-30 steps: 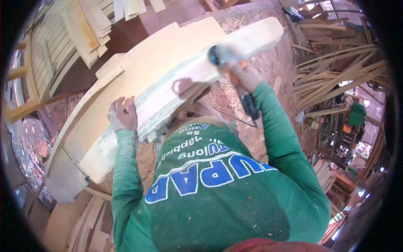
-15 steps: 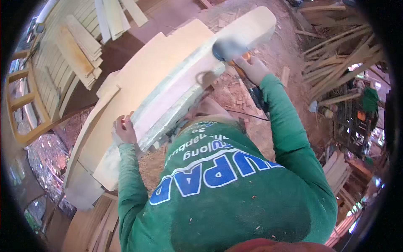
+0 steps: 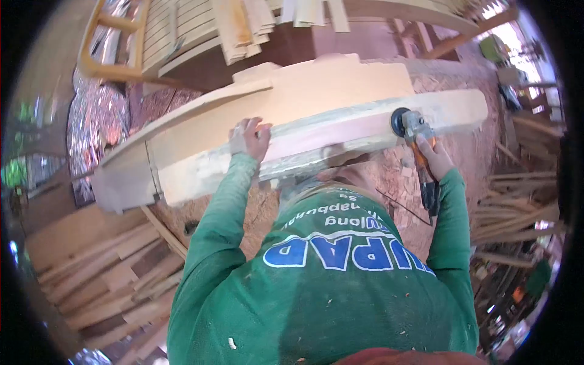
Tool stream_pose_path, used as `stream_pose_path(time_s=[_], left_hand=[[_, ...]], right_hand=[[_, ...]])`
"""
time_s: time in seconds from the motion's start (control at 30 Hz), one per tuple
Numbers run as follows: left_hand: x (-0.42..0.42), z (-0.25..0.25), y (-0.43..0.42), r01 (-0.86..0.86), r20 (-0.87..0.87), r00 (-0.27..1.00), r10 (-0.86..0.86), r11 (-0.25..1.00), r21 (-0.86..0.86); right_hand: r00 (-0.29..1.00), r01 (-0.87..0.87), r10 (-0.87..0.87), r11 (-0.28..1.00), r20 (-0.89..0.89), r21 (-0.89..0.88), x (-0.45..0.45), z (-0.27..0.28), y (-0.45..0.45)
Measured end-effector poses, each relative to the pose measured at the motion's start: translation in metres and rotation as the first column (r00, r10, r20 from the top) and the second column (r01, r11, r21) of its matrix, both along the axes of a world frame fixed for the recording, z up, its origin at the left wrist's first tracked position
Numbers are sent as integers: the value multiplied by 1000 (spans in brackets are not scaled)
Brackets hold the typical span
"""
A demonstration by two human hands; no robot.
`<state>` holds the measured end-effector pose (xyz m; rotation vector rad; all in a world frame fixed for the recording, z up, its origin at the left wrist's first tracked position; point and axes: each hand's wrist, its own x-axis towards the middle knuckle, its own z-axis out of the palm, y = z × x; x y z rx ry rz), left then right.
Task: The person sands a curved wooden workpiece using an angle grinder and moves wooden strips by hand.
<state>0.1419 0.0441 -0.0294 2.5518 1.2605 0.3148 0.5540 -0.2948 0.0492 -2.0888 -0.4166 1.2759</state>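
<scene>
A long, pale wooden piece (image 3: 340,79) with a stepped far edge and a thick, light near edge lies across the view. My right hand (image 3: 435,159) is wrapped round the body of an orange and black angle grinder (image 3: 421,159). The grinder's dark disc is at the near edge strip of the wood, right of the middle. My left hand (image 3: 250,139) rests on the wood left of the middle, its fingers partly bent and apart, with nothing visible in them.
Slatted wood with loose boards (image 3: 237,30) stands beyond the piece. Planks (image 3: 115,274) lie at the lower left, and long wood strips (image 3: 517,213) are heaped at the right. A dark cord (image 3: 401,205) runs beside the grinder over the chip-strewn ground.
The view has turned, so the wood now lies more level across it. The grinder, blurred before, is now sharp, still in my right hand. My left hand stays on the wood.
</scene>
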Motion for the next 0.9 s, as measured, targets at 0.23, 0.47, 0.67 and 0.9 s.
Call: stream_pose_path(time_s=[0.23,0.47,0.67,0.9], left_hand=[[-3,1,-49,69,25,997,-73,989,131],[-44,35,-107,-14,-38,999,12,999,-41],[-105,72,-113,-313,17,949,314,949,-42],[-193,40,-115,-554,128,831,541,826,101]], right_hand=[[996,-43,54,988,-73,149,-51,-18,33],[962,-209,233,965,-145,160,-77,29,68],[920,-369,385,914,-76,166,-117,55,103],[841,-495,529,836,-112,237,-194,35,176]])
